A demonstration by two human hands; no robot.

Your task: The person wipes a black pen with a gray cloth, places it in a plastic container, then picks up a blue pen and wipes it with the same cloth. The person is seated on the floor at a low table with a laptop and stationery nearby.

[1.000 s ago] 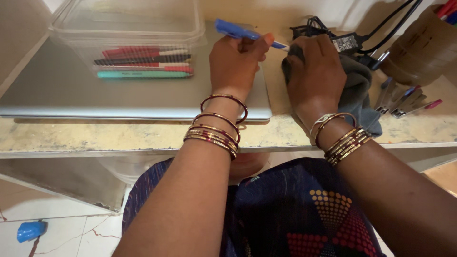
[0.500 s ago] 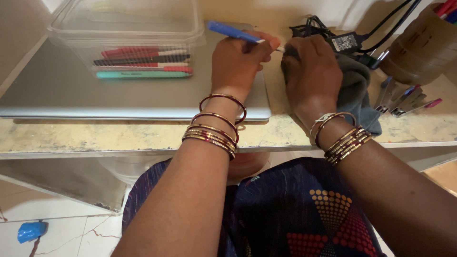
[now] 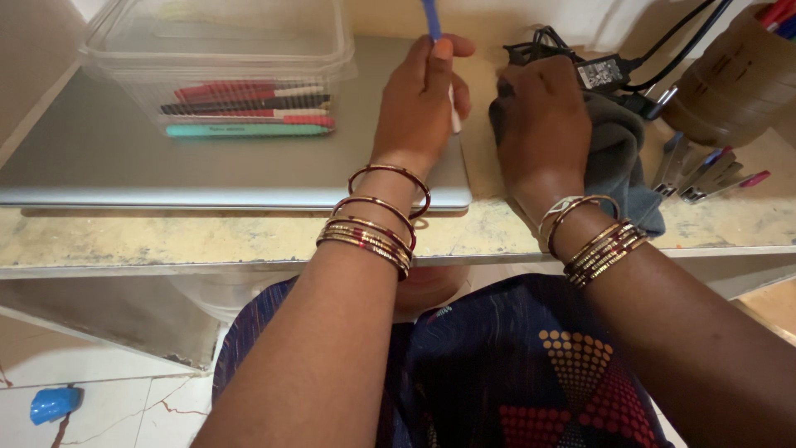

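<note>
The left hand grips a slim blue-and-white plastic pen upright above the closed silver laptop, mid-wipe, while the right hand clutches a crumpled grey cloth just beside it.

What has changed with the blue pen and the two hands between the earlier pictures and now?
The left hand turned the blue pen from lying across, tip at the grey cloth, to nearly upright, and drew it away from the cloth. It keeps its hold on the pen. The right hand stays on the cloth. The clear box of pens and the laptop have not moved.
</note>
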